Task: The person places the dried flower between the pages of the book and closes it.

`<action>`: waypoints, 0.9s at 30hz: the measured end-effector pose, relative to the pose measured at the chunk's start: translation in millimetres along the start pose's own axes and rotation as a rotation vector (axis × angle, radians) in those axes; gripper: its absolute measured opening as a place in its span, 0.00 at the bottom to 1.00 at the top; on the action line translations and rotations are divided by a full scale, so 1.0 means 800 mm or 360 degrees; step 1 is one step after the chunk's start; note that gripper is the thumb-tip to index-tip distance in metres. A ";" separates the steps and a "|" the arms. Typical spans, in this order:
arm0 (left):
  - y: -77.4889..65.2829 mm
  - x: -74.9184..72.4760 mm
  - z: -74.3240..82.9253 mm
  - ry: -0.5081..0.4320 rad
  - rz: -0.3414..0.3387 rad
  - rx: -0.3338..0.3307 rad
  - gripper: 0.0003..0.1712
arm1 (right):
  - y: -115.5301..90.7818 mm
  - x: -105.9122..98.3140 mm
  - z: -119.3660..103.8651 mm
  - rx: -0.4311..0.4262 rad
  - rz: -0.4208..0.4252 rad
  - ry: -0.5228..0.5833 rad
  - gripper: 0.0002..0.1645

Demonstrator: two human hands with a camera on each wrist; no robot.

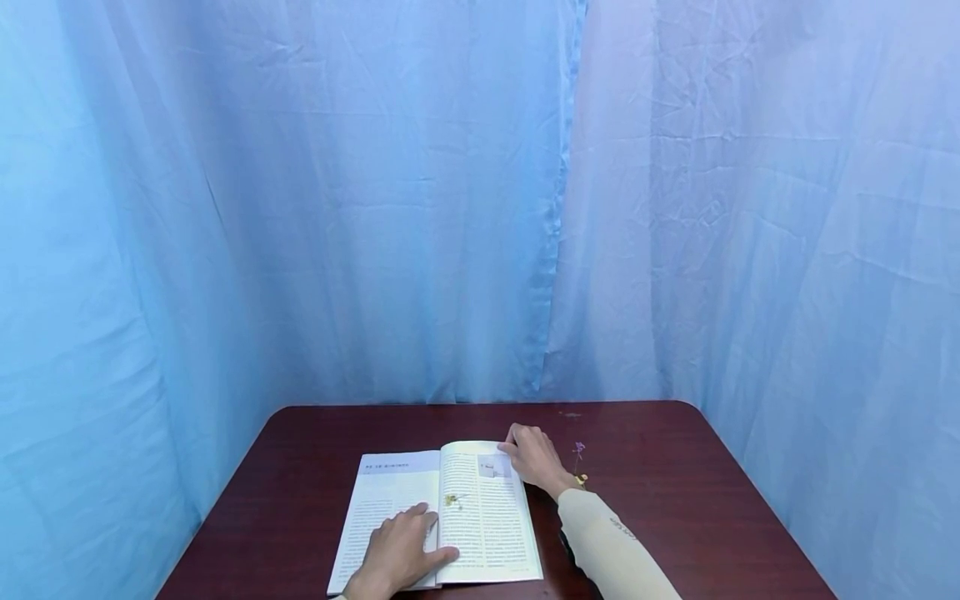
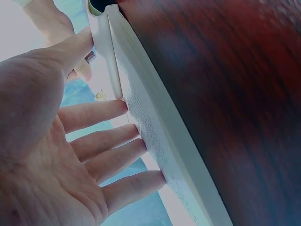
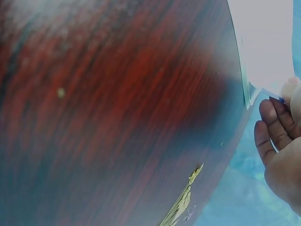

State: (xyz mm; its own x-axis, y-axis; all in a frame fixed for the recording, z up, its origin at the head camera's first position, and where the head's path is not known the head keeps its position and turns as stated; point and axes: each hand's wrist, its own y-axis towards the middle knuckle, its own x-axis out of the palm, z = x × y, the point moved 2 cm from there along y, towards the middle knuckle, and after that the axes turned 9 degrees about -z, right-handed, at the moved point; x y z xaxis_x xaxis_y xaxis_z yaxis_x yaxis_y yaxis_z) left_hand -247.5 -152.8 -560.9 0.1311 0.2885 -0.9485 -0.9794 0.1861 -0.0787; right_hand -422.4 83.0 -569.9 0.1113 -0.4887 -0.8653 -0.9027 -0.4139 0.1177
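An open book (image 1: 491, 533) lies on the dark red table. My left hand (image 1: 401, 546) rests on its left page with the thumb across the gutter. In the left wrist view the fingers of that hand are spread, their tips pressing on the printed page (image 2: 148, 127). My right hand (image 1: 534, 457) is at the top right corner of the book, pinching a page corner (image 3: 268, 89) between thumb and fingers. A small yellow flower (image 1: 451, 500) lies on the right page near the gutter.
Right of the right hand, a purple flower (image 1: 579, 448) and a yellow flower (image 1: 581, 479) lie on the table (image 1: 675, 500), partly behind the wrist. The right wrist view shows thin dried stems (image 3: 181, 205) there. Blue curtains (image 1: 450, 208) hang behind and beside the table.
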 end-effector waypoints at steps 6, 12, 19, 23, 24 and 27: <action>-0.002 0.001 -0.001 0.0008 0.0020 0.0009 0.39 | 0.000 0.001 -0.002 -0.0017 -0.0008 -0.0016 0.14; -0.002 0.001 -0.001 0.0011 0.0046 0.0024 0.39 | 0.000 0.002 0.000 -0.0013 -0.0061 -0.0001 0.14; -0.002 0.004 -0.003 0.0021 0.0068 0.0044 0.38 | -0.002 0.000 0.005 -0.0043 -0.0070 0.0195 0.23; -0.001 0.004 -0.004 0.0023 0.0077 0.0050 0.38 | -0.003 -0.003 0.006 -0.0034 -0.0077 0.0329 0.20; -0.001 0.004 -0.004 0.0019 0.0075 0.0047 0.38 | -0.004 -0.004 0.006 -0.0032 -0.0078 0.0361 0.19; -0.002 0.003 -0.003 0.0003 0.0066 0.0042 0.38 | -0.008 -0.006 0.006 -0.0025 -0.0070 0.0441 0.14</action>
State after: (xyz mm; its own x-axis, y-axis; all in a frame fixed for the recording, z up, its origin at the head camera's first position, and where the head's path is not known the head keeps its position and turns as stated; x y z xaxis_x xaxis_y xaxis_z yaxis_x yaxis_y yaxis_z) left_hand -246.2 -154.8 -564.2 0.0901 0.2945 -0.9514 -0.9796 0.1988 -0.0312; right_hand -419.4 91.4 -568.9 0.2618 -0.6602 -0.7040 -0.8880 -0.4505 0.0922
